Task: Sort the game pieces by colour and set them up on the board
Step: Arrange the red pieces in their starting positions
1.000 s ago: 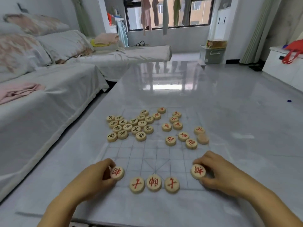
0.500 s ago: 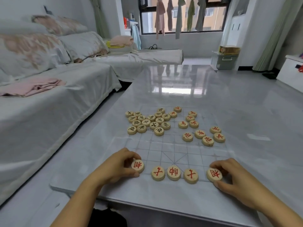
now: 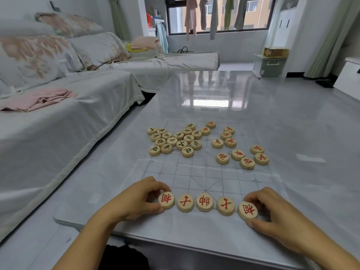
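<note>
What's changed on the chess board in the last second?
The left hand moved the left red piece, and the right hand the right red piece, nearer, onto the ends of the near row. Both still pinch them. The three middle pieces, black-lettered cluster and loose red pieces stayed.

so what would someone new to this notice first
The row of five red-lettered pieces along the near edge of the board stands out, with the left hand pinching the left end piece and the right hand pinching the right end piece. Beyond, a tight cluster of black-lettered pieces sits far left and loose red pieces lie far right.
</note>
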